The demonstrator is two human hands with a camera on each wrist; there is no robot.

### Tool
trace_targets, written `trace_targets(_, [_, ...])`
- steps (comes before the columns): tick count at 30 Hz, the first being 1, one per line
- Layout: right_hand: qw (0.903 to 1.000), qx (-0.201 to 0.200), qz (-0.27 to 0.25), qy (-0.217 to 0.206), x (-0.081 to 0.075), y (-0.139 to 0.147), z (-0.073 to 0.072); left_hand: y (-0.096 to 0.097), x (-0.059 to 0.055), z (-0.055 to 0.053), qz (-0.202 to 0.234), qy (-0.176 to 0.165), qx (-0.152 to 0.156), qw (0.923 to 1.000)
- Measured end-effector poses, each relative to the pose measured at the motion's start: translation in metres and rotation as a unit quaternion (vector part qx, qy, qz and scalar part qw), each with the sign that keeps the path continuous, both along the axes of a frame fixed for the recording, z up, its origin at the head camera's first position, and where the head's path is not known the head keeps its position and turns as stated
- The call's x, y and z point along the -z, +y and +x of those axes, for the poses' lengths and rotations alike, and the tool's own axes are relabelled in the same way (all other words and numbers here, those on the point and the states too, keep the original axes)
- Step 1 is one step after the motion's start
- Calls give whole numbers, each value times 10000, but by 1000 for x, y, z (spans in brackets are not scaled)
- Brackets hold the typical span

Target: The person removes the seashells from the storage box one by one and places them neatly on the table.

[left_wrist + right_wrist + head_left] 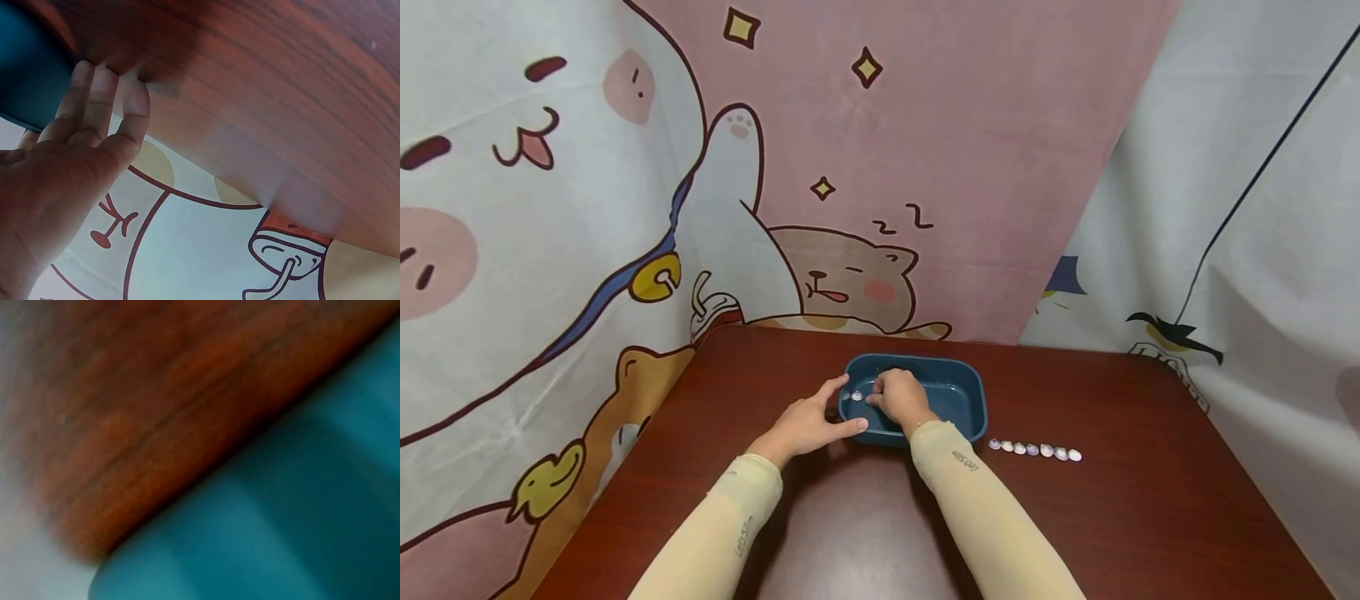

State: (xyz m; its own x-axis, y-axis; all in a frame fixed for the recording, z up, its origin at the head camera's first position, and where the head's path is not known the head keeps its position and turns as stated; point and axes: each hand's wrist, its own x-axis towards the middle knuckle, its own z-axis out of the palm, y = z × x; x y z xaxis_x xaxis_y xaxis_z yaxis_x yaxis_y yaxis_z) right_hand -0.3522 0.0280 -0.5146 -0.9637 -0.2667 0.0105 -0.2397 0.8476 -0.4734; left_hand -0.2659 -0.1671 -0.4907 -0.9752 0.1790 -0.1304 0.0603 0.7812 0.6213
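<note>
A dark blue rectangular basin (955,404) stands on the table. My right hand (901,398) reaches down into its left half, fingers curled and fingertips low near the bottom; I cannot tell whether they pinch something. Just left of those fingertips, small pale shells (857,396) lie inside the basin. My left hand (811,425) is spread at the basin's left end, thumb by the front rim and index finger by the left rim. In the left wrist view, its other fingers (103,103) extend outside the basin, close to the tabletop. The right wrist view is blurred and shows no fingers, only the basin wall (250,544) and wood.
On the reddish-brown wooden table (1112,508), a row of several small white and purplish shells (1033,450) runs right from the basin's front right corner. Behind the table hangs a cartoon-printed cloth (970,167), which also covers the left and right sides.
</note>
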Motion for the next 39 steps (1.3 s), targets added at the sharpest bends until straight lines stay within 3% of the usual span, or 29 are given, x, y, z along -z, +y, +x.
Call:
trace_targets(16, [9993, 271, -244, 54, -4, 1, 2, 1, -1, 0, -11, 10, -26, 10000])
trace_targets(34, [9989, -344, 252, -192, -13, 16, -2, 2, -1, 0, -39, 13, 12, 10000])
trace_targets(39, [9972, -691, -158, 250, -30, 47, 8, 1, -3, 2, -128, -28, -58, 9999])
